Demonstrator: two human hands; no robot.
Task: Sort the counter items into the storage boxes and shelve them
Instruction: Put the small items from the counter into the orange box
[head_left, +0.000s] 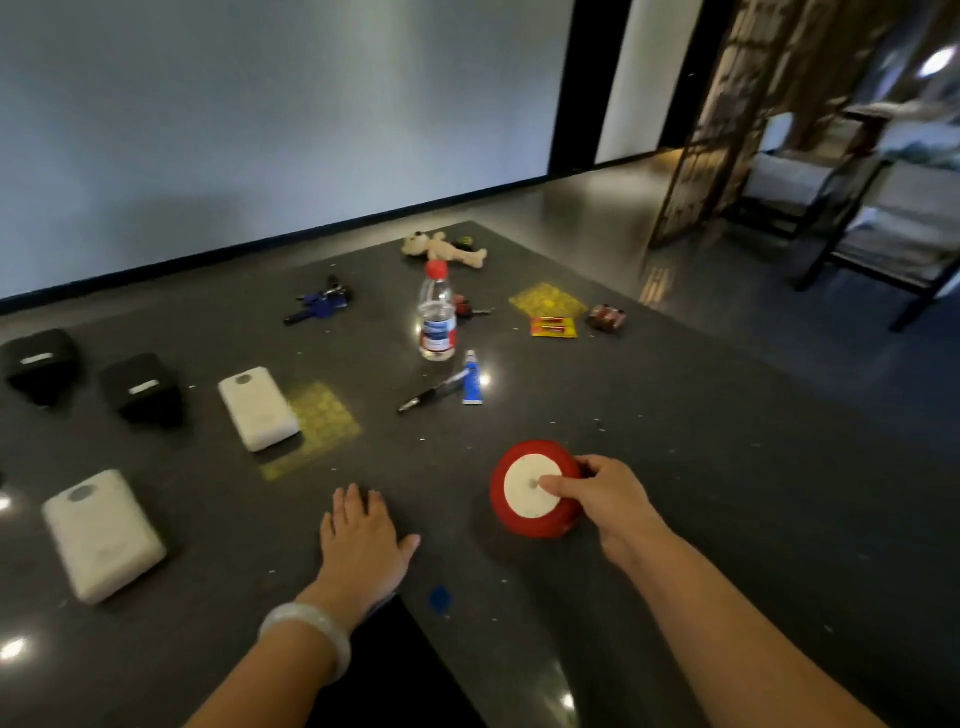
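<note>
From the head view, the right hand (605, 501) grips a round red object with a white disc face (532, 488) near the near edge of the dark speckled tabletop (675, 441). The left hand (363, 535) lies flat, fingers straight, just beside that edge.

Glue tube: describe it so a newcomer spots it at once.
On the dark counter, find the upright water bottle with the red cap near the middle. Just in front of it lies the glue tube, beside a black pen. It is the only small blue-and-white tube there.
</note>
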